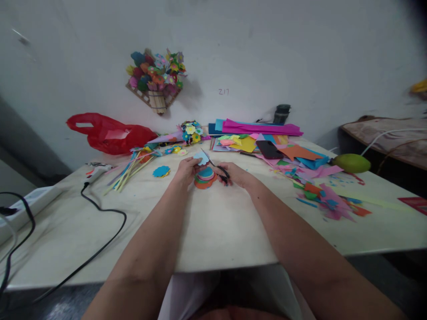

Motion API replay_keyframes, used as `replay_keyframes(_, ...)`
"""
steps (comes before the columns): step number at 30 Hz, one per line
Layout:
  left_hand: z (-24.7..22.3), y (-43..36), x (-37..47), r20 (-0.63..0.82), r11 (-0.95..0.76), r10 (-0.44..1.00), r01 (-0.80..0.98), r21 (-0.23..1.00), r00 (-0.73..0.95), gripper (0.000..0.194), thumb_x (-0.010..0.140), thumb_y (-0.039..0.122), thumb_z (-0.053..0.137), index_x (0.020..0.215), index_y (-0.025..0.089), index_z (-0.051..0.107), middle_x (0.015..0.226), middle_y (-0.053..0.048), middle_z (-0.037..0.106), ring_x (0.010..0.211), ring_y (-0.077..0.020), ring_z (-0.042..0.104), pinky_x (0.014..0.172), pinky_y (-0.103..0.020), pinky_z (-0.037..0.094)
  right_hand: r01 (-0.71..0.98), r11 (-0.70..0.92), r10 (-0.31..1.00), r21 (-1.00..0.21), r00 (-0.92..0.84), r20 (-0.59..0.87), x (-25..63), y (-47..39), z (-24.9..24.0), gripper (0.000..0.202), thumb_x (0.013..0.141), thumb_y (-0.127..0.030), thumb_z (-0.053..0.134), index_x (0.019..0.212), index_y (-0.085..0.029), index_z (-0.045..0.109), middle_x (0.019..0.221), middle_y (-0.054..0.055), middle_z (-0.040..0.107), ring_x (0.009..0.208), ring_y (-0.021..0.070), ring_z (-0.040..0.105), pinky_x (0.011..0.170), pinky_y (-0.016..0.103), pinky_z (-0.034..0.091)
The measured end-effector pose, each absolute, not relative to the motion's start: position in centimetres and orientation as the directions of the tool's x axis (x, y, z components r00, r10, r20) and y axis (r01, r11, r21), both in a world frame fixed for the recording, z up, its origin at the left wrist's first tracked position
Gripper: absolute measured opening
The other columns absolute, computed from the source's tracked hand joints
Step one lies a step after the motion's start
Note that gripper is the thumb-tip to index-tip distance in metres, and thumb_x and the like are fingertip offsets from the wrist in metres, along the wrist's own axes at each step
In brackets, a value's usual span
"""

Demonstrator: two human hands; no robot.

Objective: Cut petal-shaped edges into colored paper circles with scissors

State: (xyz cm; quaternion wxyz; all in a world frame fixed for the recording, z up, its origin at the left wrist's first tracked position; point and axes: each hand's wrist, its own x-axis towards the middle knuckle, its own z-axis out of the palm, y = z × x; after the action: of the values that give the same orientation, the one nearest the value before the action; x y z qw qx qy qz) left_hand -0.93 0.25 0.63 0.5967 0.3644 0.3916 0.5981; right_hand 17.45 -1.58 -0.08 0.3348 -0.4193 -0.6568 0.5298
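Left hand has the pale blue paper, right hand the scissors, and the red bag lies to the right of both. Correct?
No: the head view shows the red bag to the left of both hands. The left hand holds the pale blue paper, the right hand the scissors.

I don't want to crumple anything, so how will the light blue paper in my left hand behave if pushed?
The light blue paper looks thin, so it is probably very light. It stands out from the left hand without visibly drooping, so it may be slightly stiff.

Plain pale wall (253, 53), white table (227, 226), dim light, dark floor (66, 303), perhaps speckled
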Motion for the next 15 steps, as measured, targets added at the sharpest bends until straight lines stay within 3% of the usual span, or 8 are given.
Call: replay_keyframes(15, 0.42, 0.54, -1.68, -0.047, 0.048, 0.999, -0.413, 0.910, 0.014, 0.009, 0.072, 0.004, 0.069, 0.079, 0.009, 0.067, 0.075, -0.011, 0.073, 0.068, -0.0199, 0.073, 0.062, -0.026, 0.060, 0.208, 0.103, 0.886, -0.973, -0.463, -0.005, 17.71, -1.14, -0.43, 0.028, 0.093, -0.037, 0.062, 0.075, -0.018, 0.053, 0.054, -0.003, 0.060, 0.039, 0.0069, 0.052, 0.030, 0.017, 0.029)
